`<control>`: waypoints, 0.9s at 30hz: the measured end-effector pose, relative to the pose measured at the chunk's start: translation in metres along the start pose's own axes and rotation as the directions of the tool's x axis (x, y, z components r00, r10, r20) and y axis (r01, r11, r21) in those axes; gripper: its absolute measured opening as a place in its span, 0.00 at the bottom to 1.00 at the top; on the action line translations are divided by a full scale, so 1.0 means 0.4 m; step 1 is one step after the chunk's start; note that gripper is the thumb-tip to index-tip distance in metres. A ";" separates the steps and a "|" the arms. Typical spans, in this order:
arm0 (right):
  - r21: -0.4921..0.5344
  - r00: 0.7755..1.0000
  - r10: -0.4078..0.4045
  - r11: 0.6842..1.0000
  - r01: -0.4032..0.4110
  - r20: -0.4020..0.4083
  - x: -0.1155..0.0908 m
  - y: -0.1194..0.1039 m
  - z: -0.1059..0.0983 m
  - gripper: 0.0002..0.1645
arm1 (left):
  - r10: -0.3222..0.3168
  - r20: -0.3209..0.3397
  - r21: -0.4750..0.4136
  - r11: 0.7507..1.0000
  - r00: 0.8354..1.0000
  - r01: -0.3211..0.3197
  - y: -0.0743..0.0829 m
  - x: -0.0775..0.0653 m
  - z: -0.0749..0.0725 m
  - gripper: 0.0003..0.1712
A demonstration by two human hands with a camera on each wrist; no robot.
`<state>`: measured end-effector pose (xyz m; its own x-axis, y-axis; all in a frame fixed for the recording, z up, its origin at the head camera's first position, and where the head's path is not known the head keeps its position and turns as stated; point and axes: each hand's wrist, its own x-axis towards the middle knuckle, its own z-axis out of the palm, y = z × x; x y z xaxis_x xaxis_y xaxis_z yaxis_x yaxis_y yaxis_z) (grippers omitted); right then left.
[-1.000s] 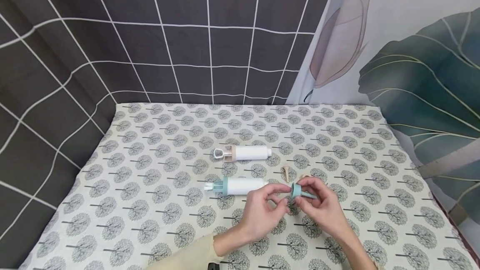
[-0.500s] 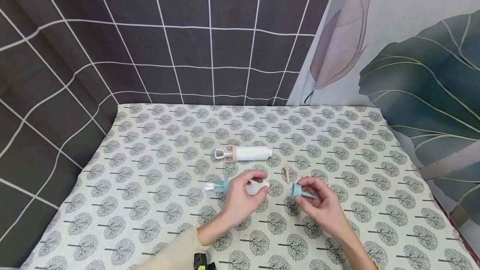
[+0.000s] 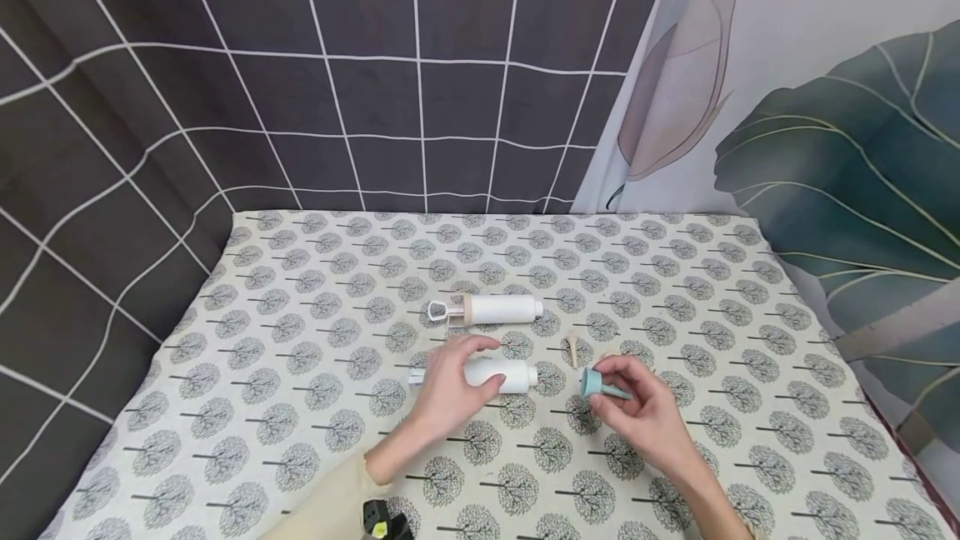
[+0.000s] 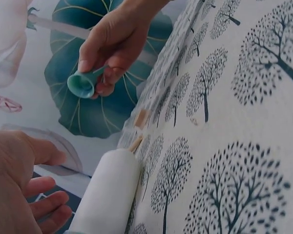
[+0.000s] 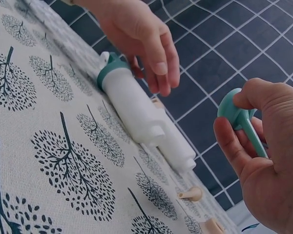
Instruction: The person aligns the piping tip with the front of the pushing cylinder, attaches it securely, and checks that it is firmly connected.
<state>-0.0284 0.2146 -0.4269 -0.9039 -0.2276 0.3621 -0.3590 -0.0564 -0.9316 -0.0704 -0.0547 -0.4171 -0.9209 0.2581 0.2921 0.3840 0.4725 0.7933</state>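
"Teal funnel (image 3: 592,382): where is it?"
"Up over the tree-print cloth (image 3: 300,423), in the right hand (image 3: 645,411). The thumb and fingers pinch it."
"Which way does it sit in there?"
"Its round cup is right at the fingertips, with the wide mouth facing the left hand (image 3: 450,386). The thin stem runs back toward the palm."
"And how is the left hand?"
"Its fingers are loose and apart. It is by the white syringe with the teal collar (image 5: 129,100). I can't tell if they touch."
"What else is lying close?"
"A beige funnel (image 3: 573,350), just past the teal one, and a white syringe with a beige collar (image 3: 498,309), farther back."
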 end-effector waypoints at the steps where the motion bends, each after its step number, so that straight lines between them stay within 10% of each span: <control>1: 0.000 1.000 0.003 1.000 -0.003 0.001 0.000 0.001 -0.001 0.22 | 0.002 0.002 0.014 1.000 1.000 -0.002 -0.004 0.001 -0.004 0.24; 27: -0.054 0.993 0.113 0.992 -0.114 -0.027 0.000 0.013 -0.003 0.21 | -0.095 0.146 0.166 0.984 0.985 0.070 -0.062 0.024 -0.041 0.28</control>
<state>-0.0305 0.2156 -0.4317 -0.9446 -0.2057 0.2556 -0.2656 0.0222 -0.9638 -0.0899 -0.0778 -0.4253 -0.9335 0.3322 0.1347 0.3243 0.6224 0.7123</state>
